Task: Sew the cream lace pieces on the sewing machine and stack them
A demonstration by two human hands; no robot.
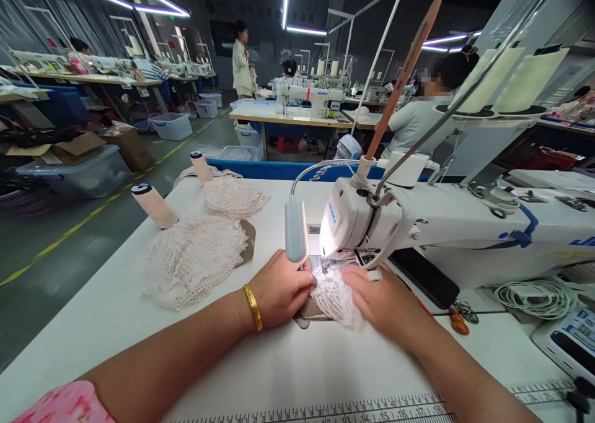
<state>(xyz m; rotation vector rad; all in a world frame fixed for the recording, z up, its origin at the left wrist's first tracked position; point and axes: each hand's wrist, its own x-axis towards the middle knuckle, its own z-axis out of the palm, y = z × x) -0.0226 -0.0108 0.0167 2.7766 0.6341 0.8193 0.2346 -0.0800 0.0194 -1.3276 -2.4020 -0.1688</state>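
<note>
A small piece of white lace fabric lies under the needle area of a white sewing machine, lit by a lamp. My left hand pinches the lace at its left edge, thumb and fingers together. On the other side, my right hand has its fingers pressed on the lace close to the presser foot; a light band circles one finger. To the left rest a large heap of cream lace and a smaller lace heap, beside two peach thread cones.
Right of my hand lie a black phone, keys with an orange charm and a coiled white cable. A printed ruler runs along the front edge. Other people sit and stand at sewing tables beyond.
</note>
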